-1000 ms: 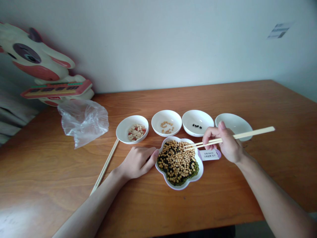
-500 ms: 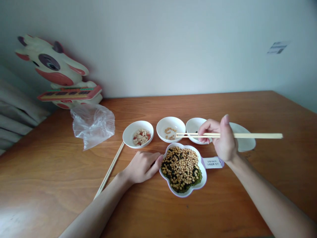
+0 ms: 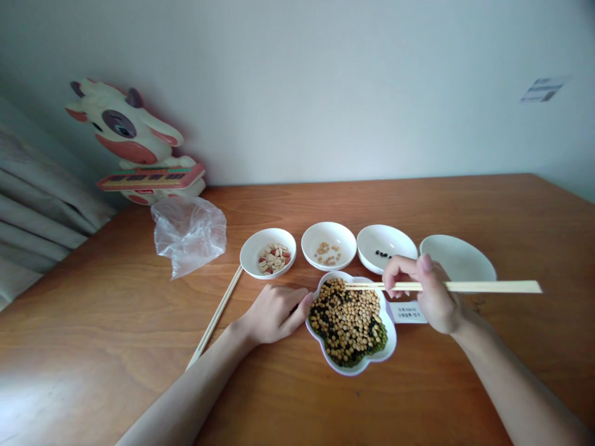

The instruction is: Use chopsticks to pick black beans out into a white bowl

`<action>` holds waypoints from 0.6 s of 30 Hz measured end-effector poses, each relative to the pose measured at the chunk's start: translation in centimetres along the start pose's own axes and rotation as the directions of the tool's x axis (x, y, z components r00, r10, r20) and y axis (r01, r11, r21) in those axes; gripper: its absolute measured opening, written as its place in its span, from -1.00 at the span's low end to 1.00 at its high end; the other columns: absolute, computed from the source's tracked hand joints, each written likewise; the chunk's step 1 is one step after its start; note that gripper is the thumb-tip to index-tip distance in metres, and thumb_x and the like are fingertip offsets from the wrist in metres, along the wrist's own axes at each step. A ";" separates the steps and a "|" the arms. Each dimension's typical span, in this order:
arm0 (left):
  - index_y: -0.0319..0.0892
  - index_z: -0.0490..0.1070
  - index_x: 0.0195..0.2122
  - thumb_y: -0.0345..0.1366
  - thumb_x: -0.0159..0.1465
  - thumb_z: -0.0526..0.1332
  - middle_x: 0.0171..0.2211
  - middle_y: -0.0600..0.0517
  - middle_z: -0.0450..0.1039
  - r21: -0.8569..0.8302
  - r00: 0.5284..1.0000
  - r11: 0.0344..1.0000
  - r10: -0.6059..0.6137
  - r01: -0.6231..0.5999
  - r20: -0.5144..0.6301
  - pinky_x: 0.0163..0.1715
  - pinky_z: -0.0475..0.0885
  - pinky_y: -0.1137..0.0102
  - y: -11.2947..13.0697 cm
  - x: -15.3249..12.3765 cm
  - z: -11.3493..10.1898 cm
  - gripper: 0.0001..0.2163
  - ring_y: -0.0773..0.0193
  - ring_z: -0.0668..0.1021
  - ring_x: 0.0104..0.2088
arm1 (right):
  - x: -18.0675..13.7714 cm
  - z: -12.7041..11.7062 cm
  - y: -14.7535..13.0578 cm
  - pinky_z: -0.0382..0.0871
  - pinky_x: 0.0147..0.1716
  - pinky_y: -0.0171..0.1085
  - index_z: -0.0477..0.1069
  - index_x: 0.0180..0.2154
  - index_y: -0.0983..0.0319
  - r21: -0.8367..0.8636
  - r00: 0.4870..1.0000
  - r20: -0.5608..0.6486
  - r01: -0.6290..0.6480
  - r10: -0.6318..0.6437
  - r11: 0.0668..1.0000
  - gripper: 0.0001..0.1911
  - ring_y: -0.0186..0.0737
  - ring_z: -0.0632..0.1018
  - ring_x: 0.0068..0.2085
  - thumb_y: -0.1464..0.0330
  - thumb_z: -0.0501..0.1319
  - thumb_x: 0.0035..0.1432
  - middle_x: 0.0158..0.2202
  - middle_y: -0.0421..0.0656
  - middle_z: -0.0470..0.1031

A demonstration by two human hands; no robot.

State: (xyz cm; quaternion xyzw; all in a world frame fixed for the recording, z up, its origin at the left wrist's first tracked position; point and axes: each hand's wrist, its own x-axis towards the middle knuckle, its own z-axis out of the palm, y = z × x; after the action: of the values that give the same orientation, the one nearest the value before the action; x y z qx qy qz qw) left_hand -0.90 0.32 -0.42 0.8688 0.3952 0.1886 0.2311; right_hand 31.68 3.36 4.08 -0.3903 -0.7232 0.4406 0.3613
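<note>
My left hand rests on the table with thumb and fingers closed on the left rim of a flower-shaped dish. Yellow soybeans, black beans and green mung beans fill this dish. My right hand grips a pair of wooden chopsticks, held nearly level. Their tips are over the upper part of the dish, at the soybeans; whether a bean is between them I cannot tell. A labelled handle sticks out from the dish's right side, partly behind my right hand.
Behind the dish stand white bowls: one with peanuts, one with a few soybeans, one with some black beans. A white oval dish is at right. Another chopstick pair, a plastic bag and a cow toy are left.
My right hand has lowered with the chopsticks, whose tips moved from the middle soybean bowl to the flower-shaped dish. The black beans now show. The camera view has shifted slightly.
</note>
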 end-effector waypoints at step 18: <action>-0.15 0.20 -0.39 -0.22 0.58 -0.07 -0.47 0.09 0.38 0.001 1.000 1.000 0.004 -0.004 0.003 -0.41 0.19 0.40 -0.2 -0.1 0.0 -0.65 0.36 0.35 -0.50 | 0.0 -0.3 0.0 0.25 -0.50 -0.21 0.44 -0.40 0.16 -0.126 0.998 0.068 0.025 -0.017 0.992 -0.23 -0.20 0.45 -0.50 -0.17 -0.26 0.46 -0.53 -0.16 0.44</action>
State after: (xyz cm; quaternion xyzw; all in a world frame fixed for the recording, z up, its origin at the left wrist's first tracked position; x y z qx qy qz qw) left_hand -1.02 0.35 -0.56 0.8701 0.3931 0.1876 0.2308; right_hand 31.94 3.43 4.19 -0.3899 -0.7654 0.4027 0.3162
